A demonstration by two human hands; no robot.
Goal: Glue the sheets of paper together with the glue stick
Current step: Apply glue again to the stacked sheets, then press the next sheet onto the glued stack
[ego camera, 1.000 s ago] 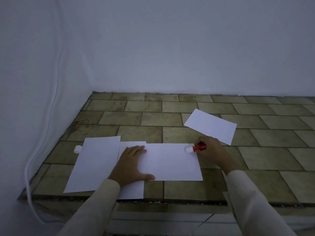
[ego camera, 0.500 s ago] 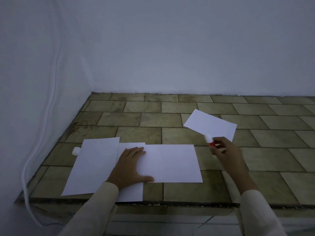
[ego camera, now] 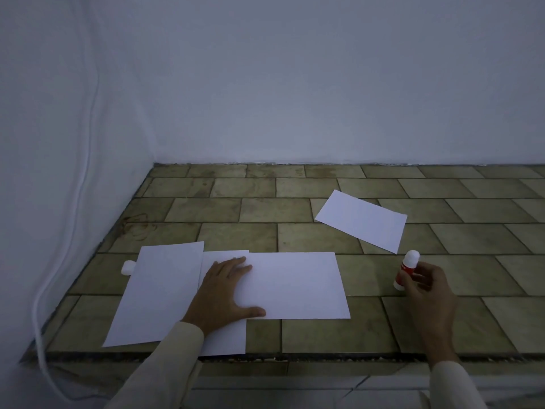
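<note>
Head view: the right hand point(ego camera: 427, 286) has carried the glue stick point(ego camera: 408, 265) away from the paper. A second ago it held the stick sideways at the far right corner of the wide sheet point(ego camera: 295, 286), and half a second ago it had it lifted near the loose sheet point(ego camera: 362, 224). Now the stick stands upright on the tiled table point(ego camera: 309, 335) at the right of the frame, white tip up, apart from the wide sheet and just below the loose sheet's near corner. The fingers curl round its red lower part and pinch it (whether the base fully rests on the tile is hard to tell).

The left hand point(ego camera: 224, 290) has not shifted. It lies flat, fingers straight and close together, thumb spread to the right, pressing where the wide sheet overlaps the middle sheet point(ego camera: 227, 339). The left sheet point(ego camera: 159, 293) overlaps that middle sheet's other side.

A small white cap point(ego camera: 128, 267) lies on the tiles, touching the left sheet's left edge. A white cable point(ego camera: 85, 178) runs down the wall point(ego camera: 295, 84) at the left of the frame. Nothing lies between the stick and the sheets
</note>
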